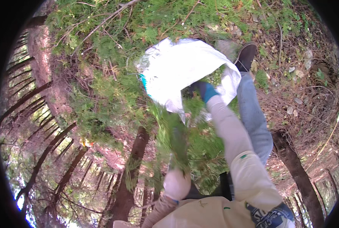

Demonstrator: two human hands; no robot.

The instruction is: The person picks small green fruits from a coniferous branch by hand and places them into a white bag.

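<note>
A white woven sack (186,64) lies in front of me with its mouth towards me. My right hand (205,89), in a dark glove with a teal cuff, reaches into the mouth; its fingers are in shadow and partly hidden. Small pale-green cones or berries (216,77) show inside the sack. Blurred green conifer sprays (169,128) hang below the sack, over my left arm. My left sleeve (176,183) is visible beneath them, but the left hand is hidden among the foliage, so its grip does not show.
Cut conifer branches (109,57) cover the ground beyond and left of the sack. My leg in blue jeans (252,111) and dark shoe (246,55) are on the right. Tree trunks (132,173) stand around, and a pale cord (333,128) runs along the right rim.
</note>
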